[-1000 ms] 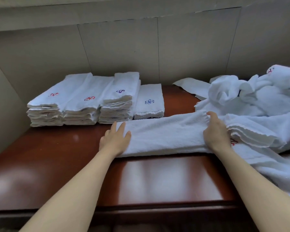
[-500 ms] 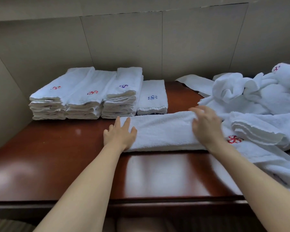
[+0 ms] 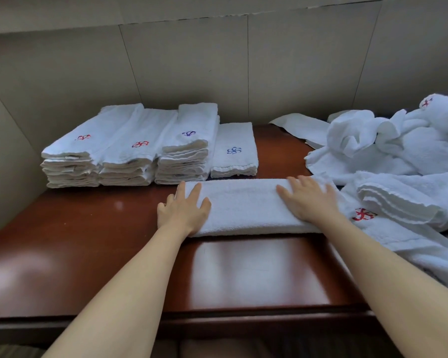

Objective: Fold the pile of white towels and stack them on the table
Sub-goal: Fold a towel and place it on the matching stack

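**Both palms flat on the half-folded towel**

Landmark: long white terry towel folded into a strip (image 3: 246, 205) on the glossy red-brown wooden table (image 3: 88, 254). Left hand (image 3: 184, 211) flat on strip's left end, fingers straight, gripping nothing. Right hand (image 3: 308, 200) flat on its right end, fingers spread, same. Right of strip: loose pile of crumpled white towels (image 3: 398, 156), cut off by frame edge; strip's right end runs under it, extent unclear. Behind strip: four stacks of folded white monogrammed towels (image 3: 145, 151) against the beige panelled wall (image 3: 217, 68).
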